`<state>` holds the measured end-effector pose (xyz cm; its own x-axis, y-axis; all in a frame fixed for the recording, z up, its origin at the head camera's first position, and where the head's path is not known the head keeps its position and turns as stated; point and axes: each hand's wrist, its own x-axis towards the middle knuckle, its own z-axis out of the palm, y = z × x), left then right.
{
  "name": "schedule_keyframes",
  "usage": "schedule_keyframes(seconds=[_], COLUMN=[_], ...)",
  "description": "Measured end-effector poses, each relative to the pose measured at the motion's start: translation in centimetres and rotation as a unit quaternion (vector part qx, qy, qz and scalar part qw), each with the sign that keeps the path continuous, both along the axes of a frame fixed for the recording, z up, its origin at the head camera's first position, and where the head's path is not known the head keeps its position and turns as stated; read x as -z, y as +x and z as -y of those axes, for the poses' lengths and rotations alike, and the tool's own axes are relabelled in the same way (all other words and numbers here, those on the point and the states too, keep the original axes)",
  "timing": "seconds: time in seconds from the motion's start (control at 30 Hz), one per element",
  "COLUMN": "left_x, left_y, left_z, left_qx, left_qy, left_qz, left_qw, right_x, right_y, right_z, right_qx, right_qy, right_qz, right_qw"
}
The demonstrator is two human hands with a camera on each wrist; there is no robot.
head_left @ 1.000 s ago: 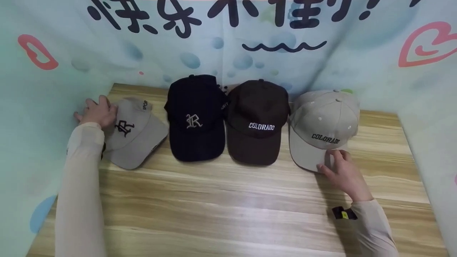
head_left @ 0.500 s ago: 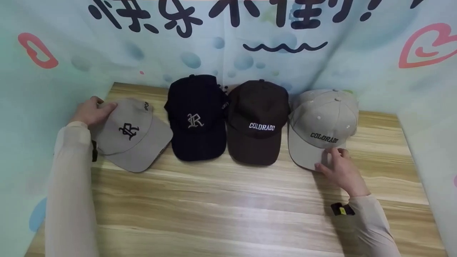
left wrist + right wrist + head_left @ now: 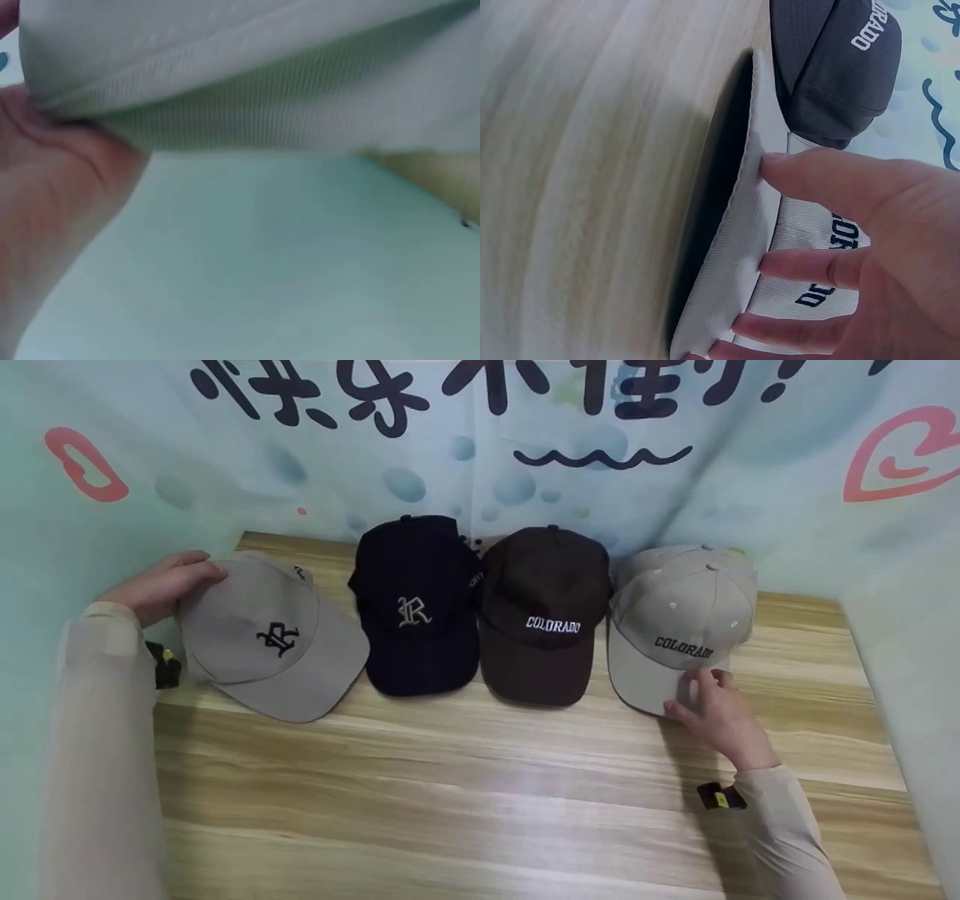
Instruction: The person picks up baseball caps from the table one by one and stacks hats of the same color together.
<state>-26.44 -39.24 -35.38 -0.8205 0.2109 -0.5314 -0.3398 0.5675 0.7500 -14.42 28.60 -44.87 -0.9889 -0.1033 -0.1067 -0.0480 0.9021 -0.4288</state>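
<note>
At the left, my left hand grips the back edge of a grey baseball cap with a dark R on its front. This cap is tilted, its brim toward the lower right. The left wrist view shows the cap's fabric edge close up beside the palm; most fingers are hidden. On the far right, my right hand rests its fingertips on the brim of a light grey cap lettered COLORADO. The right wrist view shows the thumb and fingers spread along that brim's upper surface.
Between them stand a navy cap with a light R and a dark brown COLORADO cap. All sit on a wood-grain table. A printed cloth backdrop encloses the back and sides.
My left hand has moved left and taken hold of the grey R cap, which now appears larger and turned, its brim overlapping the navy cap. The right hand stays at the same brim.
</note>
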Motion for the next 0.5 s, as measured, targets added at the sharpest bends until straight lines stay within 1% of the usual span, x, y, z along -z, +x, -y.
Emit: schedule_keyframes(seconds=[0.03, 0.1, 0.17, 0.23, 0.33, 0.43, 0.5], left_x=[-0.3, -1.0, -1.7, -2.4, -3.6, -4.8, -5.5], left_y=[0.0, 0.1, 0.1, 0.2, 0.4, 0.4, 0.3], left_z=[-0.1, -0.4, -0.7, -1.2, -2.1, -3.3, -4.2], left_qx=[0.001, 0.008, 0.023, 0.038, 0.066, 0.104, 0.133], left_qy=[0.016, 0.027, 0.025, 0.013, -0.032, -0.093, -0.128], left_qz=[0.006, 0.013, 0.011, -0.005, -0.038, -0.067, -0.068], left_qw=[0.9999, 0.9995, 0.9994, 0.9992, 0.9966, 0.9880, 0.9804], right_x=[0.0, 0.1, 0.1, 0.2, 0.2, 0.3, 0.3], right_y=[0.0, 0.1, 0.1, 0.1, 0.1, 0.0, 0.0], right_z=[0.0, -0.1, -0.1, -0.1, -0.2, -0.2, -0.2], right_qx=[-0.001, -0.002, -0.001, 0.000, 0.001, -0.001, -0.003], right_qy=[-0.001, -0.005, -0.005, -0.007, -0.006, -0.009, -0.008], right_qz=[-0.002, -0.006, -0.007, -0.006, -0.003, -0.003, -0.006], right_qw=[1.0000, 1.0000, 1.0000, 1.0000, 1.0000, 1.0000, 0.9999])
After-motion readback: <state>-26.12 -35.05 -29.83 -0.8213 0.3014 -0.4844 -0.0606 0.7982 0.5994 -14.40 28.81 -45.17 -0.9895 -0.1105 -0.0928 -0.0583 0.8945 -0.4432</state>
